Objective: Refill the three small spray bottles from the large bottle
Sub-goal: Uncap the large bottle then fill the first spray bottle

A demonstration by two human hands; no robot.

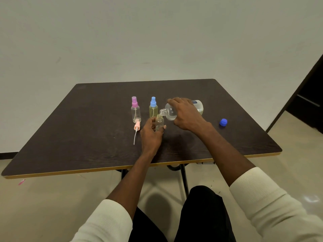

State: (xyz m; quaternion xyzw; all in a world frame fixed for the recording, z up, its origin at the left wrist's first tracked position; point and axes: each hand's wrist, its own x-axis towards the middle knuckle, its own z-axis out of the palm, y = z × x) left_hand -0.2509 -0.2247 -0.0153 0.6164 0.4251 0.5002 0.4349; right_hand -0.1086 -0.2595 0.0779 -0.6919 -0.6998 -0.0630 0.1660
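My right hand [187,114] grips the large clear bottle [170,111], tipped on its side with its open neck pointing left over a small uncapped spray bottle [159,122]. My left hand [150,134] holds that small bottle upright on the table. Behind it stands a small bottle with a blue spray cap [153,107], holding yellowish liquid. Left of that stands a clear small bottle with a purple spray cap [135,110]. A pink spray head with its white tube [136,130] lies on the table by my left hand.
The large bottle's blue cap [223,122] lies on the dark table [87,137] to the right of my right hand. A white wall is behind the table, and a dark doorway [311,102] at far right.
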